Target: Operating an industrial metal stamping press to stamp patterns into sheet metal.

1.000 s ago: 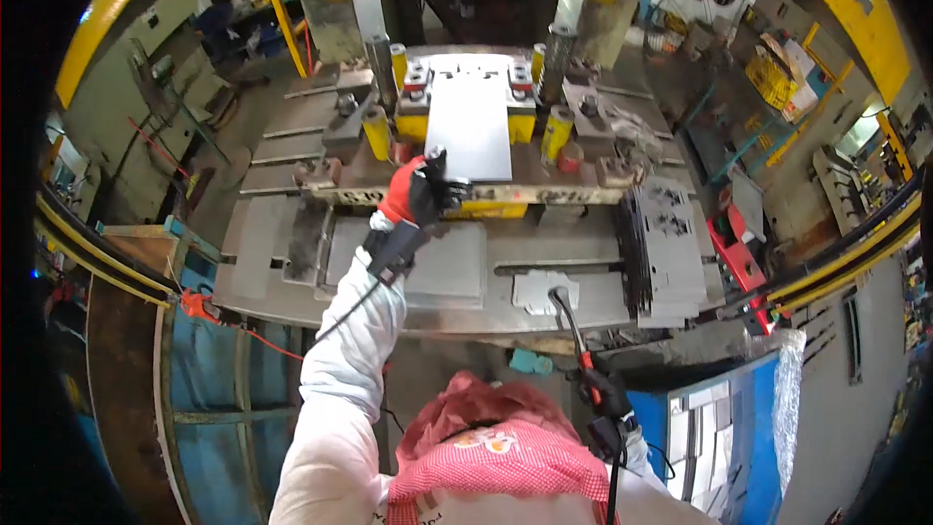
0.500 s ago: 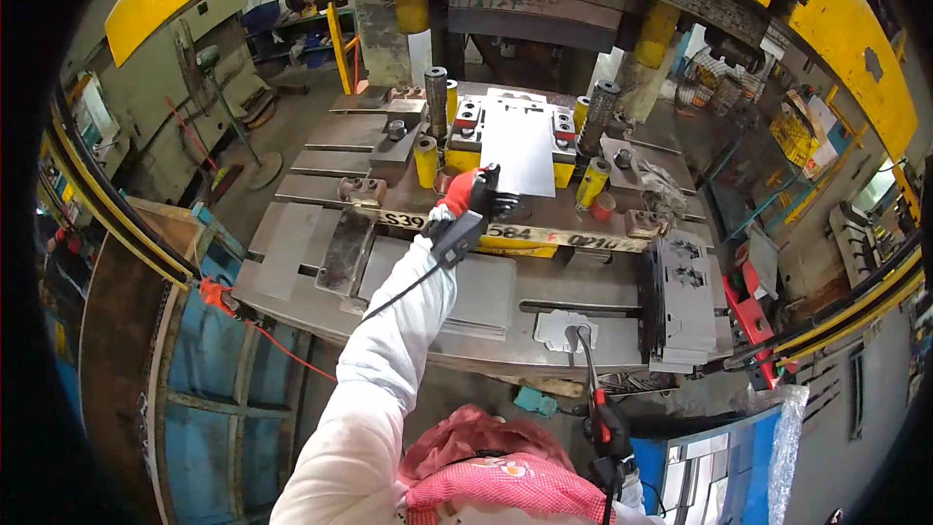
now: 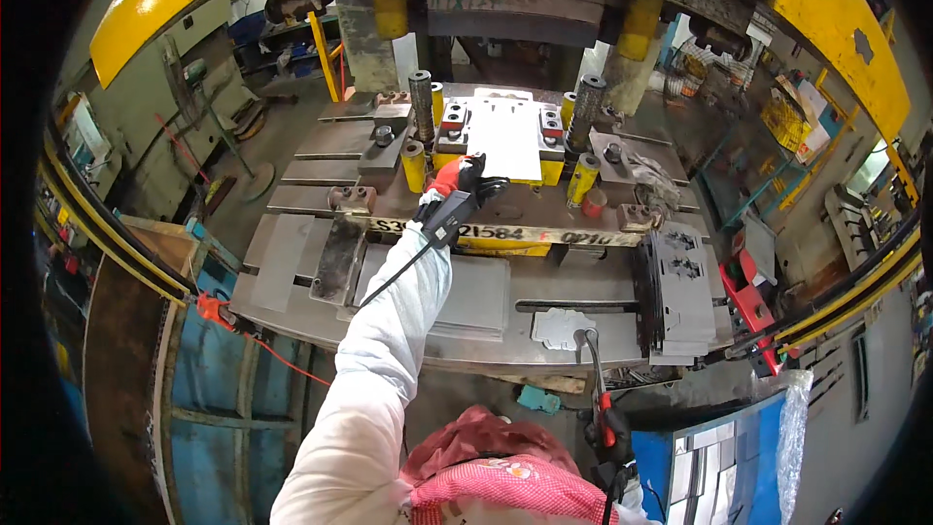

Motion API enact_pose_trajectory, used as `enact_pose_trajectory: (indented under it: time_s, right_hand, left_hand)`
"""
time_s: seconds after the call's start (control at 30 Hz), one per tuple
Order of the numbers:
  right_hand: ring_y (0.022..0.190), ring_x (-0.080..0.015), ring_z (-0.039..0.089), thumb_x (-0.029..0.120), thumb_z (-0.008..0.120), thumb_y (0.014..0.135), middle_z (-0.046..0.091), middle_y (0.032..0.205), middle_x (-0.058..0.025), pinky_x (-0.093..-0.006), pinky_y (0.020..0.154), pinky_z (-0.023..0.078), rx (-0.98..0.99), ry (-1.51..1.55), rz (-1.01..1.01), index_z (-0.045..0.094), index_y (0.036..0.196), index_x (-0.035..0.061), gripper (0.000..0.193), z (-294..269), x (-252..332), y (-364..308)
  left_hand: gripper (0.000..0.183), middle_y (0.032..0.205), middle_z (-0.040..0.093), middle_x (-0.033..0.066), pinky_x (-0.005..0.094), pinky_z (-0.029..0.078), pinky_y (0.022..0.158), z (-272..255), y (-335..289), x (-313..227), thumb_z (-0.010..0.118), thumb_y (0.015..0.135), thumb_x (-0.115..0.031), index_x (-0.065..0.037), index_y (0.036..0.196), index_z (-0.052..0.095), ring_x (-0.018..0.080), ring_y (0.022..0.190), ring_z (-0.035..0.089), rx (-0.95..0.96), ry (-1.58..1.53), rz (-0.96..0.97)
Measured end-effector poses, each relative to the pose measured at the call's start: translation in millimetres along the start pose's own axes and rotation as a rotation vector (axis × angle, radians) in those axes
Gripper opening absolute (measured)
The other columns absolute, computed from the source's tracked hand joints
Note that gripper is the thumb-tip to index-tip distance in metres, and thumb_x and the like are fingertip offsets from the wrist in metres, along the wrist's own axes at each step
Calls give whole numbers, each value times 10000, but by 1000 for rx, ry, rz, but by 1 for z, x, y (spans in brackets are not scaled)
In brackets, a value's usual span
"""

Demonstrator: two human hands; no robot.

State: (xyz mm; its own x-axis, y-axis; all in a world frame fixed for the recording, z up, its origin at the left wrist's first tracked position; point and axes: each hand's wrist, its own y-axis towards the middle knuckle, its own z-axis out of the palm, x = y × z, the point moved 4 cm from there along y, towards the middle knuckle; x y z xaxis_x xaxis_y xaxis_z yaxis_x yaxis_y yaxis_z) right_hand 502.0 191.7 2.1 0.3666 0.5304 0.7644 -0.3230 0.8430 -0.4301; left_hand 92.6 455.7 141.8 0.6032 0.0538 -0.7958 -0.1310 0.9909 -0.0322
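Note:
My left hand (image 3: 470, 183), in a red and black glove, is at the near left corner of a flat metal sheet (image 3: 503, 141). Its thumb meets the corner and the other fingers reach apart below the near edge. The sheet lies on a die (image 3: 454, 119) with a yellow base. Low on the right, my right hand (image 3: 612, 436), black-gloved, is closed around red-handled tongs (image 3: 597, 374). Their curved tip reaches the edge of a shaped metal piece (image 3: 564, 330) lying on the press bed; whether it grips the piece I cannot tell.
Guide posts (image 3: 421, 109) stand around the die, under the yellow press frame (image 3: 855, 39). Flat sheets (image 3: 457, 297) are stacked at the bed's front; cut parts (image 3: 685, 292) are stacked at the right. A blue bin (image 3: 653, 467) stands near my right hand.
The metal sheet has moved farther back onto the die and lies straighter. My left hand has followed it, its fingers now off to the near edge. The tongs stay by the shaped piece.

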Motion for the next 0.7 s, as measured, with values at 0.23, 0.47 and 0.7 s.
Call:
enact_pose_trajectory:
  time_s: [0.23, 0.47, 0.7]
  right_hand:
    - [491, -162, 479, 364, 523, 794, 596, 831, -134, -270, 437, 374, 64, 28, 6, 474, 1046, 22, 428, 3, -10, 0]
    - [501, -153, 504, 372, 516, 798, 597, 885, -163, -252, 435, 392, 45, 27, -32, 442, 1116, 25, 477, 28, -8, -6]
    - [514, -131, 508, 380, 514, 800, 594, 891, -164, -228, 437, 395, 130, -58, 60, 410, 1166, 36, 513, 41, -20, -4]
  left_hand:
    - [476, 843, 608, 112, 340, 522, 545, -6, -6, -4, 465, 833, -471, -59, 1068, 503, 230, 637, 602, 70, -82, -166]
    - [395, 706, 617, 108, 278, 459, 432, -16, -159, -22, 497, 862, -341, -99, 1171, 451, 167, 496, 581, -338, 256, -5]
    - [443, 1311, 369, 98, 303, 277, 983, -132, -313, -48, 453, 873, -80, -22, 1295, 329, 182, 1174, 379, -885, 503, 934]
